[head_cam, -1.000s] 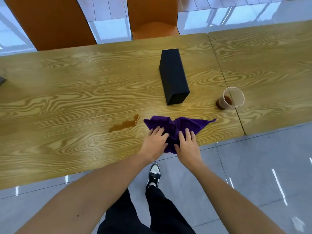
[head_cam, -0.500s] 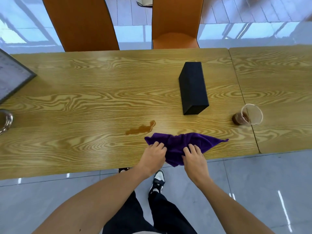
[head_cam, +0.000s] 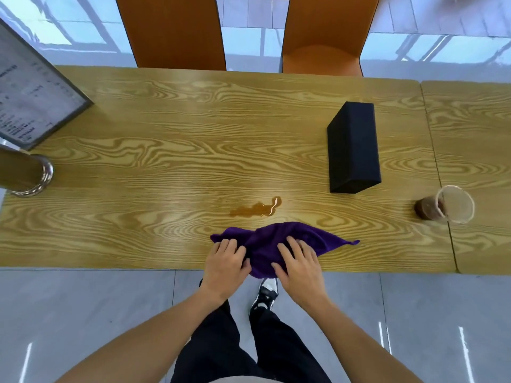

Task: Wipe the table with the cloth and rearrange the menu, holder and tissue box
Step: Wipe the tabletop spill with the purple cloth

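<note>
A purple cloth (head_cam: 265, 244) lies crumpled at the near edge of the wooden table (head_cam: 166, 161). My left hand (head_cam: 225, 268) grips its left end and my right hand (head_cam: 300, 265) presses on its middle, fingers spread over the fabric. A small brown spill (head_cam: 255, 208) sits just beyond the cloth. The black tissue box (head_cam: 352, 147) lies on the table to the right. The framed menu (head_cam: 30, 95) stands tilted at the far left, with a round metal holder (head_cam: 30, 172) in front of it, cut off by the frame edge.
A clear plastic cup (head_cam: 445, 207) with brown drink stands at the right, near the seam to a second table (head_cam: 475, 134). Two orange chairs (head_cam: 177, 31) (head_cam: 323, 37) stand behind the table. Grey tiled floor and my legs are below.
The view has shifted left and down, bringing the menu and the metal holder into sight. Both hands stay on the cloth at the near edge; the spill is untouched.
</note>
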`<state>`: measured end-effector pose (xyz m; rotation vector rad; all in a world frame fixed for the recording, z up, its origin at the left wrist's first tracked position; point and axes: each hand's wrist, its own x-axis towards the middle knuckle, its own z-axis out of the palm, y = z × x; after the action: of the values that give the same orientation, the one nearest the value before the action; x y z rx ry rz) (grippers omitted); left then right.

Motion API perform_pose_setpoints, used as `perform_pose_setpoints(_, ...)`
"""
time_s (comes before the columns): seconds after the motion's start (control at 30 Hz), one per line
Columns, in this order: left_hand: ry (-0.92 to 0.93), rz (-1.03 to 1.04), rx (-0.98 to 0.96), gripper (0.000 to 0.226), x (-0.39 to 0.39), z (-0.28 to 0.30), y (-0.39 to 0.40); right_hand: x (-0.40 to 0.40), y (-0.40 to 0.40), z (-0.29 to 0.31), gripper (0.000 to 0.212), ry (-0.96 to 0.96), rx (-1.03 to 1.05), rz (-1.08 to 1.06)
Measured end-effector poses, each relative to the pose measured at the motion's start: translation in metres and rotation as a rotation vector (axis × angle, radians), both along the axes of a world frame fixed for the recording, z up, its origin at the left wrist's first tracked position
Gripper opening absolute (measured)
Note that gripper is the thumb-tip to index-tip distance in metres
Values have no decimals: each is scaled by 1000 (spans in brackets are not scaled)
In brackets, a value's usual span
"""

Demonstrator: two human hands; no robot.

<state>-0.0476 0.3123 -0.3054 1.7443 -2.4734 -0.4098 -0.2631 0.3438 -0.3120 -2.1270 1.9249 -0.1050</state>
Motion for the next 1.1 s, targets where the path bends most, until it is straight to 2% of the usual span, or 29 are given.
perform_pose_setpoints(0.07, -30, 62, 44, 12, 0, 0, -1, 5, -3, -1, 60, 8, 61, -149)
perform_pose_setpoints(0.1, -47, 93, 76, 19, -4, 0, -1, 8, -4, -1, 65, 32, 94, -177)
perform_pose_setpoints(0.3, -62, 132, 242, 62, -28, -1, 4, 30, -22, -5, 80, 69, 178, -133)
perform_pose_setpoints(0.37, -73, 127, 257, 69, -26, -3, -1, 32, -34, -5, 81, 87, 198, -102)
perform_pose_setpoints(0.63, -95, 43, 218, 71, 10, -15, -76, 50, -108, -6, 86, 71, 205, -80)
perform_pose_setpoints(1.1, -164, -141, 280, 76, 34, -14, -279, 79, -290, -7, 84, 65, 233, 33)
